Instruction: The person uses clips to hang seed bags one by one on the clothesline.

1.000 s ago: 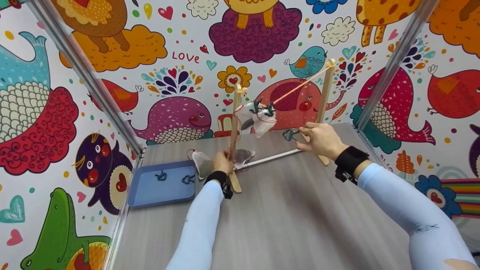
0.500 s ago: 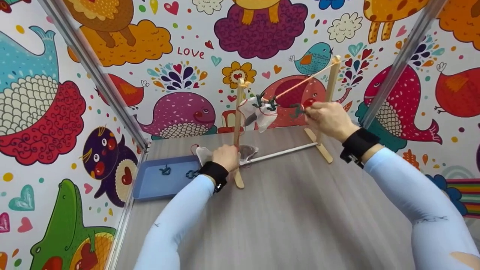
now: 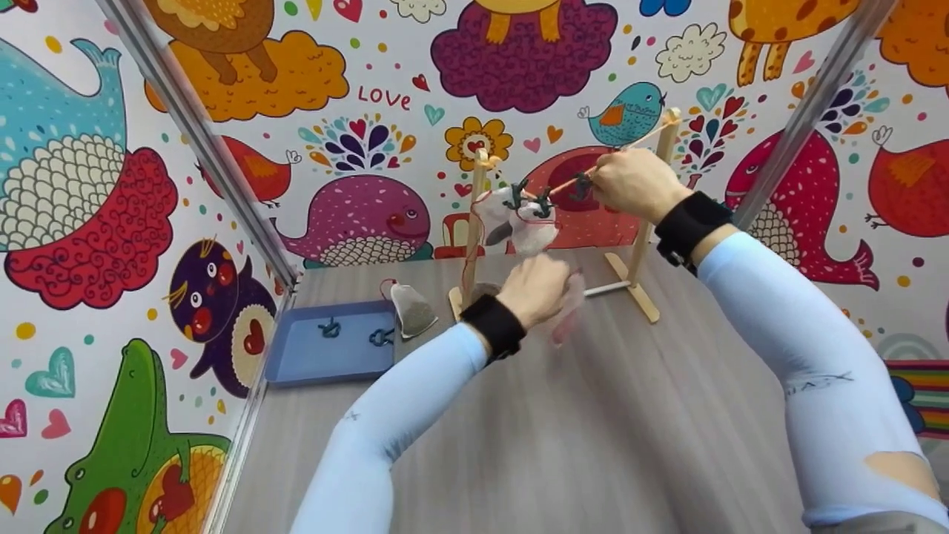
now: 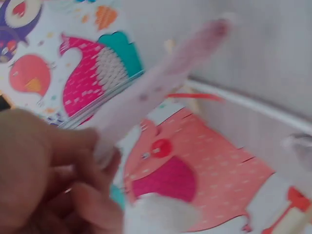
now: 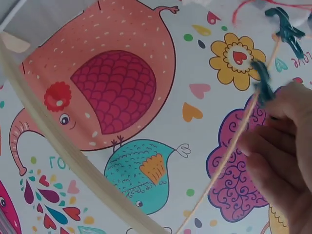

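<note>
My left hand (image 3: 535, 291) pinches a pale tea bag (image 4: 146, 95) by one end; it is blurred and hangs below the cord in the head view. A dark green clip (image 5: 263, 83) sits right at the orange cord (image 5: 218, 168), pinched between thumb and fingers of my right hand (image 3: 636, 182). Left of it, two more green clips (image 3: 543, 202) hold white tea bags (image 3: 534, 233) with red strings on the cord. The cord runs between two upright wooden posts (image 3: 476, 230).
At the left stands a blue tray (image 3: 285, 371) with two green clips (image 3: 330, 328) inside. Another tea bag (image 3: 414, 310) lies against its right edge. A white rod (image 3: 608, 288) joins the stand's feet low on the table. Printed walls enclose the back and sides.
My right hand has lifted the clip from low beside the right post up to the cord. My left hand has left the left post's base and moved right and up, carrying a tea bag.
</note>
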Demonstrator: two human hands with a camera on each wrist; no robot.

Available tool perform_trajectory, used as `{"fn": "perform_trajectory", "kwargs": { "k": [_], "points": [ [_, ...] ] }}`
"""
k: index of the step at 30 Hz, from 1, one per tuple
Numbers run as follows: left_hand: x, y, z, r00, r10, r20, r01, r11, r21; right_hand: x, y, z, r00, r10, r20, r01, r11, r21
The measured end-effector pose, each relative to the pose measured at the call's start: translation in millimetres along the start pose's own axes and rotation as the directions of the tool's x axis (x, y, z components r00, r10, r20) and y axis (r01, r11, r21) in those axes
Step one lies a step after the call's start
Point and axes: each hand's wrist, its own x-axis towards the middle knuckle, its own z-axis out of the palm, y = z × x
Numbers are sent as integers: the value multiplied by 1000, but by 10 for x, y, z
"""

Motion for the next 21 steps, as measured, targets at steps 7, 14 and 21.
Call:
{"fn": "perform_trajectory", "kwargs": {
  "k": [7, 14, 21],
  "points": [
    [485, 45, -280, 963, -122, -241, 115, 992, -43, 56, 201, -172, 990, -7, 142, -28, 971, 239],
    [653, -77, -409, 923, -217, -317, 178, 973, -148, 40, 261, -320, 964, 82, 253, -164, 931, 326],
    [751, -62, -396, 927, -246, -284, 212, 967, -144, 72, 248, -223, 985, 35, 169, -96, 925, 368]
  ]
}}
